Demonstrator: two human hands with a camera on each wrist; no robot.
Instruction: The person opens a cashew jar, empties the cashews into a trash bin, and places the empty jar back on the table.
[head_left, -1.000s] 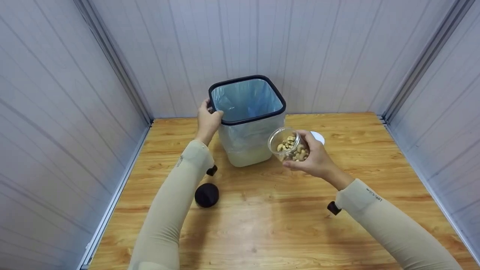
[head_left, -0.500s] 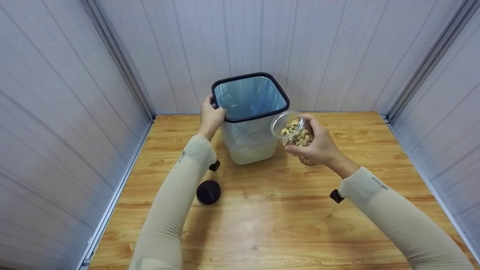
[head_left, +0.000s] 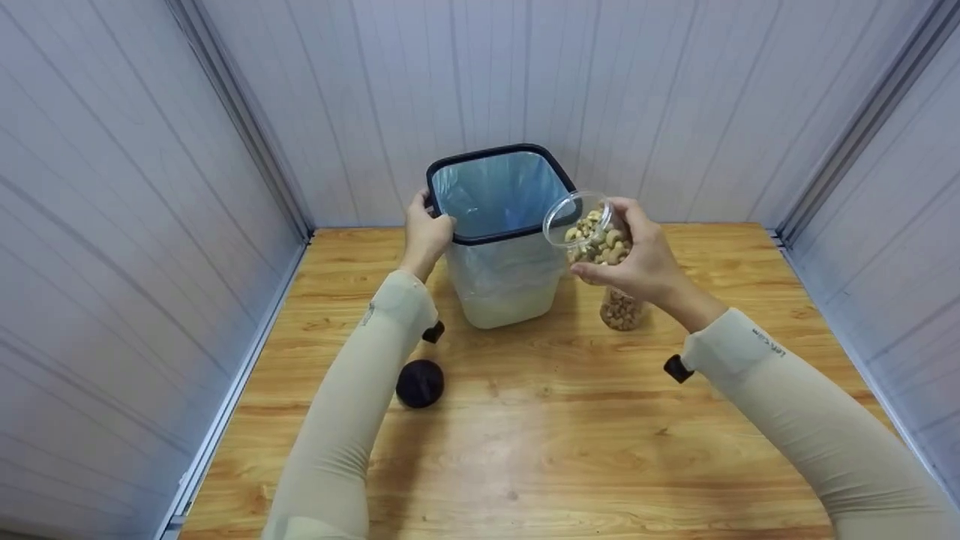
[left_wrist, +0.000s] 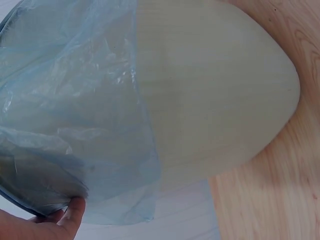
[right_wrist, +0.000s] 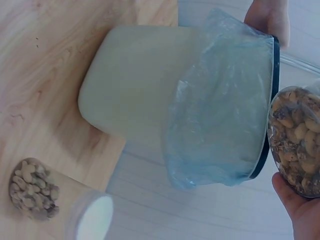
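A pale waste bin with a black rim, lined with a blue plastic bag, stands on the wooden table against the back wall. My left hand grips the rim on its left side, thumb over the edge. With my right hand I hold a clear lidless jar of cashews around its side. Its mouth is tilted left, over the bin's right front corner. In the right wrist view, the cashews show through the jar close to the rim; whether it touches cannot be told.
Below my right hand stands a second clear jar of nuts; in the right wrist view its white lid shows. A round black object lies on the table near my left forearm. Pale panel walls enclose the back and sides.
My right hand has raised the cashew jar from beside the bin's front up to its rim. The second jar has come out from behind that hand. My left hand keeps its hold.
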